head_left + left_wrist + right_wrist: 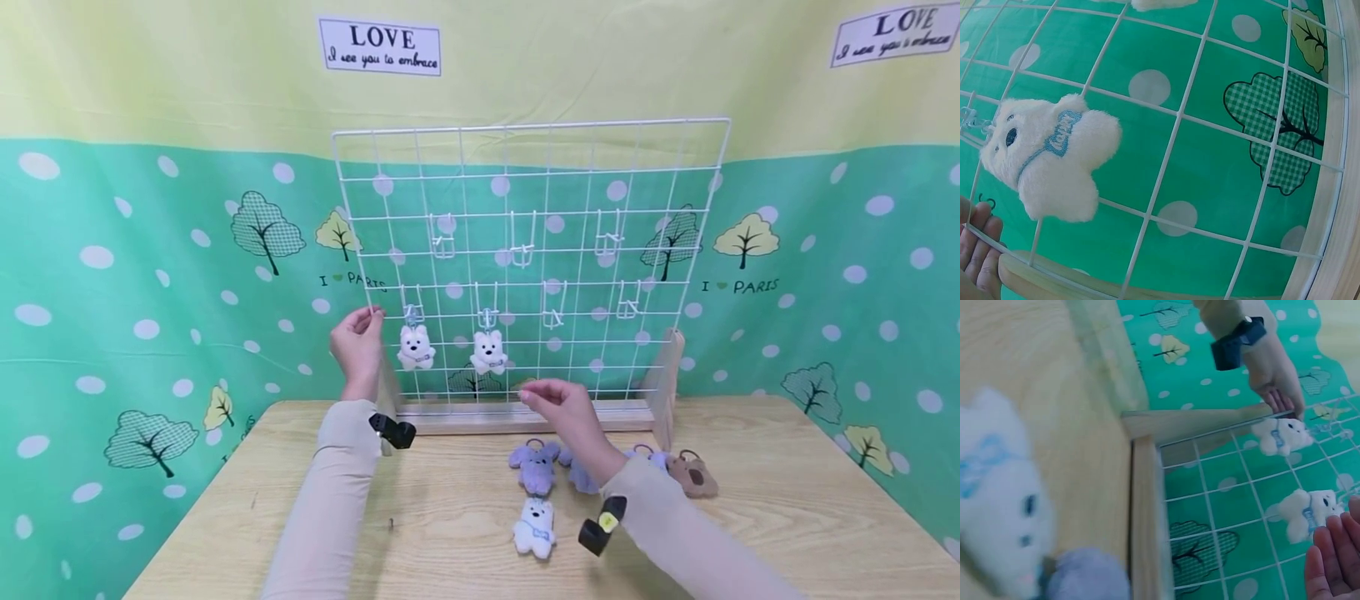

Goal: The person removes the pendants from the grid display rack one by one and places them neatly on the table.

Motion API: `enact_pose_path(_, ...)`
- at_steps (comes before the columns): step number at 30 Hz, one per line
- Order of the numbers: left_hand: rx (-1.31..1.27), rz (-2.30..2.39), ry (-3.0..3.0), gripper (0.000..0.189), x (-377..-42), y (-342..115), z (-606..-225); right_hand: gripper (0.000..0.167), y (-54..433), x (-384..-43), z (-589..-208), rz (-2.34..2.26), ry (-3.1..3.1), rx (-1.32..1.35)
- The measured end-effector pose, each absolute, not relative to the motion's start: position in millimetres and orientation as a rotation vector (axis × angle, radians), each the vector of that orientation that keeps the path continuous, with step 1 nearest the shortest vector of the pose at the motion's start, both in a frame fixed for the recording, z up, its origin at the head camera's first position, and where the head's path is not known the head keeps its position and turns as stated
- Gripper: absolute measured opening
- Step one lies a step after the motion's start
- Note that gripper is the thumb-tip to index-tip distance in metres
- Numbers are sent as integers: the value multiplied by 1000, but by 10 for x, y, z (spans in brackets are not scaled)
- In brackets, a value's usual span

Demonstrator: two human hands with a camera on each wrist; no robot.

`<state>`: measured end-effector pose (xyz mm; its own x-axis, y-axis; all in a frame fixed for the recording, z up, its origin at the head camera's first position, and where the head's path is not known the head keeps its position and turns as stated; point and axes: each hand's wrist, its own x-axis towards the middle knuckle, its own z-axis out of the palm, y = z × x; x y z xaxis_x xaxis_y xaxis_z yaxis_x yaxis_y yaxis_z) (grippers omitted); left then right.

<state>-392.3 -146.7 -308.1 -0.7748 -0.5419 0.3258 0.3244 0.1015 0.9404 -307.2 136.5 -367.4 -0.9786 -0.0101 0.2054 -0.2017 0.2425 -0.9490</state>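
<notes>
My left hand (pixel 356 346) grips the left edge of a white wire grid (pixel 527 175), thumb in front and fingers behind. Right beside it a white plush keychain (pixel 416 347) hangs from a hook; the left wrist view shows its blue sash (pixel 1063 132). A second white plush keychain (pixel 489 352) hangs one hook over. My right hand (pixel 562 412) is in the air before the grid's lower part, its fingers (pixel 1329 550) loosely extended with nothing held. Below it, a third white plush keychain (pixel 534 528) lies on the table.
Purple plush keychains (pixel 537 467) and a brown one (pixel 693 477) lie on the wooden table (pixel 442 500) in front of the grid's wooden stand (pixel 525 421), some partly behind my right wrist. More hooks (pixel 522 252) are on the grid. A patterned cloth (pixel 150 333) hangs behind.
</notes>
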Motion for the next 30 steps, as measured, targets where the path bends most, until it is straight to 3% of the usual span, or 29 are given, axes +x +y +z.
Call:
enact_pose_path(13,208,-1717,-1730,19,-3937,-1456,-3090,19,1022,-3460,-3245,1800,-2113,263)
enact_pose_path(30,227,-1722,-1758,20,-3924,-1473,-3077,19,817,-3706,-3177,1727,-2033,244)
